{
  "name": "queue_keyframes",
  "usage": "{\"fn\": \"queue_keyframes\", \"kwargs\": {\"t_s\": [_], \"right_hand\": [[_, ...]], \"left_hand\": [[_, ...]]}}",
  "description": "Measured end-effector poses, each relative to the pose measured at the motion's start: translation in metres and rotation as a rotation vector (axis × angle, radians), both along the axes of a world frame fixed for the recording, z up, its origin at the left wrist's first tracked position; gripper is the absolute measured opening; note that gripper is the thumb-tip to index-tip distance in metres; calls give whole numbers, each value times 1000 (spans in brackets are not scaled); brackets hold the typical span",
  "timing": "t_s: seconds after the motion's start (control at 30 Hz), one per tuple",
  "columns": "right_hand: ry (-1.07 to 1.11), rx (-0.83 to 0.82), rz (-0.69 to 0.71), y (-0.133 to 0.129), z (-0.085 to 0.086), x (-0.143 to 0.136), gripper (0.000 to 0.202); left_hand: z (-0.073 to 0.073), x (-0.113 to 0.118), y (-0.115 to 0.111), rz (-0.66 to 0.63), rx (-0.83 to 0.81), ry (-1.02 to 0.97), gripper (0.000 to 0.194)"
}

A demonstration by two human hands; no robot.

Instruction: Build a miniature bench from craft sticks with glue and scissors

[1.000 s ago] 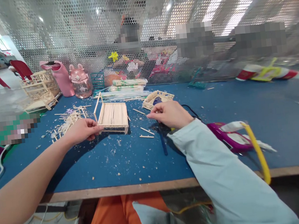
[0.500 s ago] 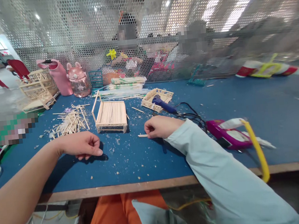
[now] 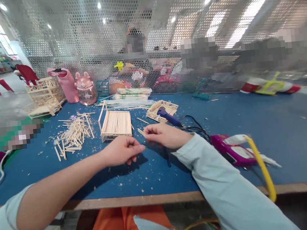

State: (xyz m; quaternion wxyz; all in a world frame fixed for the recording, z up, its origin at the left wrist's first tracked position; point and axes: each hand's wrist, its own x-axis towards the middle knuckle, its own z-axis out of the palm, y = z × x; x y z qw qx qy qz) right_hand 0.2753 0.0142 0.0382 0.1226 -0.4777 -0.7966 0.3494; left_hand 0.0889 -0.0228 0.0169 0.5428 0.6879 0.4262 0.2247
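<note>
My right hand (image 3: 164,135) pinches a short wooden stick (image 3: 141,132) between thumb and fingers, its free end pointing to the upper left. My left hand (image 3: 125,150) is closed beside it, thumb against the curled fingers; whatever it may hold is hidden. The two hands are close but apart. Just behind the left hand stands a small bed-like frame (image 3: 116,124) made of sticks, with an upright hoop at its left end. To its left lies a loose pile of short sticks (image 3: 76,135). A blue glue gun (image 3: 169,116) rests on a stick-built tray (image 3: 151,112) behind my right hand.
A purple power device (image 3: 234,154) with a yellow strap lies right of my forearm, near black cables (image 3: 198,130). Bagged sticks (image 3: 130,97), a pink bottle (image 3: 68,87) and a clear bottle (image 3: 85,92) line the back, before a perforated metal screen (image 3: 161,27). People sit beyond it.
My left hand has moved right, from beside the stick pile to near my right hand. The stick in my right hand has turned from level to tilted. The view has shifted slightly.
</note>
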Motion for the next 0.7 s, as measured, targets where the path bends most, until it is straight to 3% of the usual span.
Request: {"fn": "queue_keyframes", "kwargs": {"t_s": [0.07, 0.17, 0.43, 0.53, 0.6, 0.7], "right_hand": [[231, -180, -27, -3, 1, -5, 14], [425, -293, -68, -8, -2, -16, 23], [513, -309, -91, -22, -8, -36, 29], [307, -151, -23, -20, -4, -29, 28], [146, 102, 0, -14, -2, -20, 33], [174, 441, 40, -7, -5, -11, 30]], "left_hand": [[-11, 4, 0, 208, -4, -177, 28], [-18, 2, 0, 373, 5, -346, 33], [-11, -6, -5, 393, 35, -406, 34], [-7, -9, -5, 427, 33, -444, 29], [-5, -12, -4, 418, -37, -487, 28], [-3, -14, -3, 368, -168, -522, 27]]}}
